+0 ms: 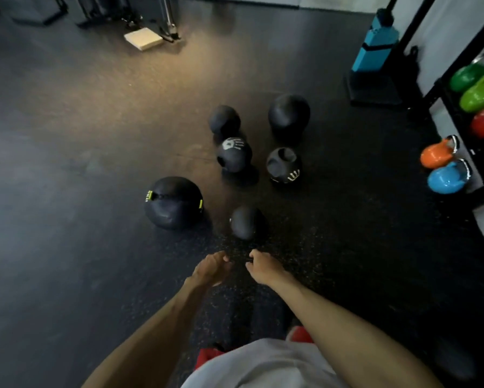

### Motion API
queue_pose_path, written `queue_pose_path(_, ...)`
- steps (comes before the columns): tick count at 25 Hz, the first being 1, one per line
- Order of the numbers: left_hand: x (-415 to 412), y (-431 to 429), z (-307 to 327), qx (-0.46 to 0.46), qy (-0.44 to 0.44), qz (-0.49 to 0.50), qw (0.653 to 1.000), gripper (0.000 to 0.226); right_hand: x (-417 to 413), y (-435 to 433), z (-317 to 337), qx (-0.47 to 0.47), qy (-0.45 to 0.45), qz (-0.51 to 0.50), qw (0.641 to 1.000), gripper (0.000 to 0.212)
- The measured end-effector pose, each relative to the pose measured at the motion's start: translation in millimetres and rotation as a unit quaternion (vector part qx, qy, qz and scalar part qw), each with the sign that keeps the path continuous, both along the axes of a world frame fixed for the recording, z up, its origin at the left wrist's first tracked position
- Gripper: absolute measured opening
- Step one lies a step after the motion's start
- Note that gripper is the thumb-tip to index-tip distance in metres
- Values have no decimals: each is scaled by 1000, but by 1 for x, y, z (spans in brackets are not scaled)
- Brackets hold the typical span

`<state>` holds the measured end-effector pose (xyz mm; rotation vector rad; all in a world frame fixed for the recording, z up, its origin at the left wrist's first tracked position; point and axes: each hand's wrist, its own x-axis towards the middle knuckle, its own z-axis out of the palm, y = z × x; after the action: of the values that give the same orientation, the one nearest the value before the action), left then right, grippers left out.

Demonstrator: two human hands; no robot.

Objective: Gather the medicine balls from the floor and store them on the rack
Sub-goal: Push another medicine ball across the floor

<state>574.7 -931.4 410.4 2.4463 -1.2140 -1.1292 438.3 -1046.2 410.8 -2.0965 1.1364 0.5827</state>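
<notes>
Low before you, your left hand [211, 268] and right hand [261, 266] hang close, fingers loosely curled, holding nothing. Just beyond sits the nearest medicine ball [246, 222]; a larger strapped ball [173, 203] lies left of it. Open floor [67, 163] spreads left; the kettlebell rack [464, 56] bounds your right.

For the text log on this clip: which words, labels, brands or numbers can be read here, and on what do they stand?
Nothing can be read as text.
large strapped ball: print on its yellow-green tags is too small and blurred to read.
middle ball: white handprint graphic, no legible letters.
ball to its right: white handprint mark, no legible letters.
kettlebells: no legible marking.
</notes>
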Motion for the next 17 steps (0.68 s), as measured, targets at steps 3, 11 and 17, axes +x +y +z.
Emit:
queue_pose_path(3, 43, 19, -5, 24, 19, 12, 999, 27, 47, 12, -4, 3, 4, 19, 1000, 42)
queue_pose_path(11, 143, -61, -36, 76, 10, -39, 996, 25, 131, -55, -54, 40, -6, -39, 998, 41)
queue_pose_path(17, 225, -171, -43, 143, -54, -165, 974, 28, 184, -129, -68, 92, -25, -145, 985, 42)
